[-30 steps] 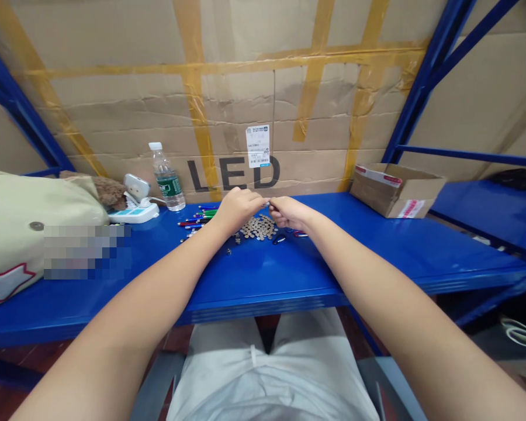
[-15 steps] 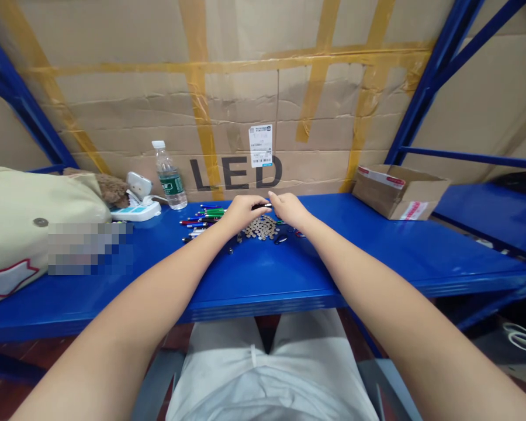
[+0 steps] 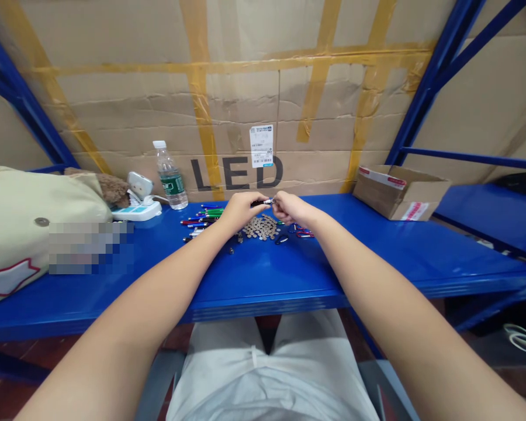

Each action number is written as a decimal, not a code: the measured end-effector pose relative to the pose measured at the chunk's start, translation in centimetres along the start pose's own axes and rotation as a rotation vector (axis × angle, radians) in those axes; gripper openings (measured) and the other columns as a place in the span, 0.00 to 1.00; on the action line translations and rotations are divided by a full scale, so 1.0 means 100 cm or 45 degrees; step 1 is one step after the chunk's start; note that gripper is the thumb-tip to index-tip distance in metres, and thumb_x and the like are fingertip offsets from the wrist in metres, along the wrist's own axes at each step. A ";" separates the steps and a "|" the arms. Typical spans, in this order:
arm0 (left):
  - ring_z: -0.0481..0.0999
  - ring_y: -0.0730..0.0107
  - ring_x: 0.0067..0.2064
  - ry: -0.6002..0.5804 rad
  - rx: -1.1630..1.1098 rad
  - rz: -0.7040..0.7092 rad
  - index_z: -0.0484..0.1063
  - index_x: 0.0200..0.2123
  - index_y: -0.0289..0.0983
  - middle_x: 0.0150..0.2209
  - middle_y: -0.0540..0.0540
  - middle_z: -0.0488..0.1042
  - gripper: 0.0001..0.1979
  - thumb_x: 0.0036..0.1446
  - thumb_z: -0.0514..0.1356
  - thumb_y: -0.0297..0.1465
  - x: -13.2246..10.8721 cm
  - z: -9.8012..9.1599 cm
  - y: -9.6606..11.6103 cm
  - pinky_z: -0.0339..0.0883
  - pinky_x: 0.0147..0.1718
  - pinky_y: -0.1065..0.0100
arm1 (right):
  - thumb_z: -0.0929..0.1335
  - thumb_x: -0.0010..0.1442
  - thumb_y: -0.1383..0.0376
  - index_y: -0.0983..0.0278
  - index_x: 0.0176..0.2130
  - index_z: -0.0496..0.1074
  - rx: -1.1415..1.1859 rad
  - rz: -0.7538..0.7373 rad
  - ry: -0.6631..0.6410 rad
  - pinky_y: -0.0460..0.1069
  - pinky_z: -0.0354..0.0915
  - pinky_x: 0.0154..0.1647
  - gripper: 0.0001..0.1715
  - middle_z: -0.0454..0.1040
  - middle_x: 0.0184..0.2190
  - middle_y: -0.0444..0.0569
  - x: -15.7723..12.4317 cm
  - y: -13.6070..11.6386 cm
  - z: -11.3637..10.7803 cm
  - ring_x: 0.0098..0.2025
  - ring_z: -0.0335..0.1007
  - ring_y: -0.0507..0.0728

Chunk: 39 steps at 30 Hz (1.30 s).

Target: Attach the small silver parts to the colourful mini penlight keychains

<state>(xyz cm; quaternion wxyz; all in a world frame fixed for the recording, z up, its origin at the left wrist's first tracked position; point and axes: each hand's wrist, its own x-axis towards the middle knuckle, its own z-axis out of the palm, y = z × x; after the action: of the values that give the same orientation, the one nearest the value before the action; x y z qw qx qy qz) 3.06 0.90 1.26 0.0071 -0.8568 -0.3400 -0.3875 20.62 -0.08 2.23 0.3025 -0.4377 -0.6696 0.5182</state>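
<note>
The person sits at a blue metal table [image 3: 263, 286], both forearms stretched over its edge, hands meeting near the back. The left hand [image 3: 241, 211] grips a slim dark-and-silver piece [image 3: 261, 203] between thumb and fingers, its near end tucked inside the grip and its pale end pointing to the right hand [image 3: 291, 209]. That hand is curled, fingertips right at the pale end; from here I cannot tell whether they pinch it or merely touch. The piece is held just above a loose heap of small round metal discs [image 3: 261, 228]. Left of the heap, partly behind the left wrist, lie coloured pens [image 3: 197, 221], blue, green, red and white among them. Near the left wrist, on the heap's front side, sits a tiny metal bit [image 3: 231, 251]. By the right wrist are a dark carabiner [image 3: 281, 240] and a red one [image 3: 305, 234]. Farther left a water bottle [image 3: 171, 182] stands upright beside a white power strip [image 3: 138, 211], next to a cream bag [image 3: 39, 199]. An open cardboard box [image 3: 388, 196] sits at the right, and a big taped carton [image 3: 158, 99] marked LED rises behind.
</note>
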 end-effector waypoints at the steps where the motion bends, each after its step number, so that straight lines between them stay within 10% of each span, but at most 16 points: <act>1: 0.78 0.66 0.42 0.008 -0.017 -0.003 0.77 0.38 0.39 0.39 0.47 0.80 0.08 0.54 0.63 0.31 0.000 -0.001 -0.001 0.68 0.41 0.67 | 0.51 0.64 0.64 0.61 0.21 0.51 -0.007 -0.027 -0.037 0.45 0.41 0.14 0.20 0.49 0.12 0.39 -0.001 -0.001 -0.001 0.14 0.38 0.47; 16: 0.75 0.71 0.34 0.068 0.715 0.705 0.74 0.40 0.42 0.38 0.49 0.80 0.12 0.65 0.50 0.30 -0.003 -0.019 0.000 0.55 0.32 0.64 | 0.51 0.64 0.63 0.60 0.23 0.44 0.575 0.293 -0.551 0.42 0.40 0.11 0.17 0.42 0.09 0.35 -0.008 -0.004 -0.008 0.12 0.29 0.47; 32: 0.78 0.67 0.40 0.069 -0.088 0.059 0.77 0.38 0.40 0.38 0.48 0.80 0.07 0.54 0.62 0.30 -0.003 -0.004 -0.011 0.69 0.41 0.66 | 0.54 0.68 0.57 0.61 0.25 0.53 -0.060 -0.227 -0.085 0.43 0.44 0.15 0.20 0.50 0.15 0.37 0.002 0.008 -0.002 0.15 0.42 0.47; 39: 0.77 0.66 0.42 0.128 0.009 0.106 0.77 0.38 0.39 0.39 0.47 0.80 0.07 0.55 0.62 0.31 -0.002 -0.005 -0.007 0.68 0.42 0.65 | 0.55 0.68 0.58 0.61 0.26 0.55 -0.069 -0.325 0.048 0.43 0.45 0.16 0.20 0.51 0.13 0.37 0.002 0.007 0.002 0.15 0.43 0.47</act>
<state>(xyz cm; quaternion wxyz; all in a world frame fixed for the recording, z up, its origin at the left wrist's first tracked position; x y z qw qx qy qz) 2.17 1.21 1.29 0.0431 -0.8496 -0.3047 -0.4282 20.57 0.02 1.49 0.3665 -0.3665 -0.7279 0.4489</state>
